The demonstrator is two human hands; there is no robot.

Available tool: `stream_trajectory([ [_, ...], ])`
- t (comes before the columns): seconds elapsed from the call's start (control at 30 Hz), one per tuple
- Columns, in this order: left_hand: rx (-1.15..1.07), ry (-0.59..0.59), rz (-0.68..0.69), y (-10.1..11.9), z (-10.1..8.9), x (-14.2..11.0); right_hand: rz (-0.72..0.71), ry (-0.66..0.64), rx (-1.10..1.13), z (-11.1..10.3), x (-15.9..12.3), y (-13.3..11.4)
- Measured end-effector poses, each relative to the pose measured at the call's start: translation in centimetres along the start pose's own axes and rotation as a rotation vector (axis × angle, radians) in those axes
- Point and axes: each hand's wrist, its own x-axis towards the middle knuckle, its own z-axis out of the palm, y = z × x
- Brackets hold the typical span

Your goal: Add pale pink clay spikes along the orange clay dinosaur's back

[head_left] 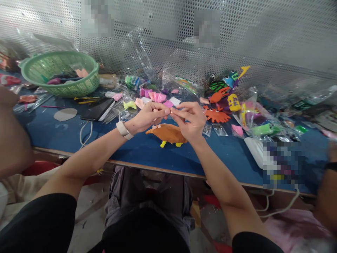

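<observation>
My left hand [152, 115] and my right hand [191, 117] meet fingertip to fingertip above the table. Both are closed in a pinch, and whatever sits between the fingertips is too small to make out. Just below them stands a brown clay animal figure [168, 133] with a pointed snout at the left and yellow feet [163, 144]. Small pale pink bits [156, 126] lie on its head end. My right hand hides its rear part. Behind my hands lie packets of pink clay [158, 97] and a yellow-green piece [130, 105].
A green basket [60, 88] stands at the back left, near a phone [97, 109] and a grey disc [65, 114]. Orange crab-like figure [217, 115], yellow piece [233, 102] and plastic bags lie right. A white device [254, 151] rests near the table's front edge. People sit on both sides.
</observation>
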Motion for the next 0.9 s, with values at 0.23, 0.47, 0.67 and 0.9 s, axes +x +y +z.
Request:
stream_trajectory([
  [0.23,0.031,0.011,-0.027,0.01,0.07,-0.02,0.031,-0.001,0.04,0.13,-0.22,0.28],
  [0.47,0.093,-0.003,-0.016,0.02,0.02,-0.13,0.032,-0.021,0.011,0.06,-0.47,0.54],
  [0.67,0.118,-0.011,-0.026,0.09,-0.01,-0.13,-0.065,0.003,0.016,0.0,-0.53,0.89],
  [0.9,0.081,-0.024,-0.024,0.4,0.23,-0.19,-0.034,0.0,-0.012,0.05,-0.59,0.75],
])
